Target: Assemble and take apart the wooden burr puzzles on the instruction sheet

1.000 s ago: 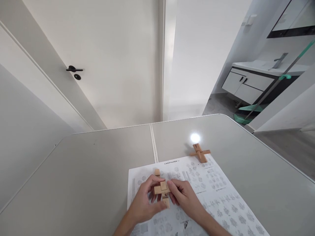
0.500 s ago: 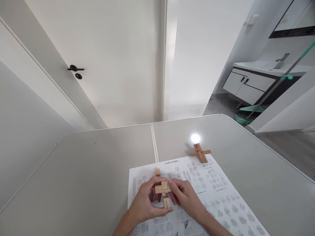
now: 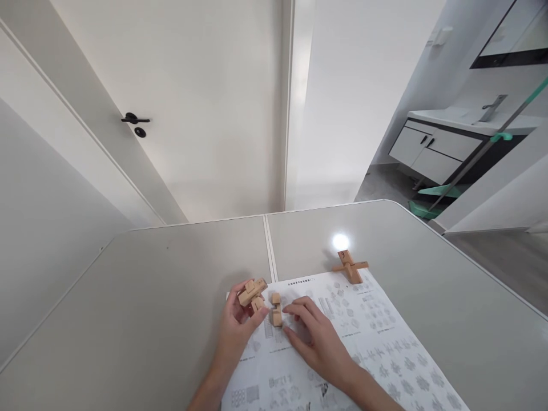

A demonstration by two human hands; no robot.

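Note:
My left hand [image 3: 240,314] grips a partly joined wooden puzzle [image 3: 252,293] made of interlocking notched pieces, held above the left edge of the printed sheet. Beside it a single notched wooden piece [image 3: 277,317] lies on the sheet. My right hand [image 3: 312,337] is just to the right of that piece, thumb and fingers apart and holding nothing; whether a fingertip touches the piece I cannot tell. Farther back, a cross-shaped wooden puzzle [image 3: 351,268] rests at the sheet's top right corner.
The white sheet [image 3: 295,345] with small grey diagrams lies on a grey table [image 3: 171,319] with a pale seam. Behind the table stand a white door [image 3: 214,114] with a black handle and, to the right, a washbasin cabinet [image 3: 432,148] and a green-handled dustpan [image 3: 423,210].
My left hand has carried the joined puzzle left and away from me. My right hand has let go of it and opened beside the loose piece, which is now in full view.

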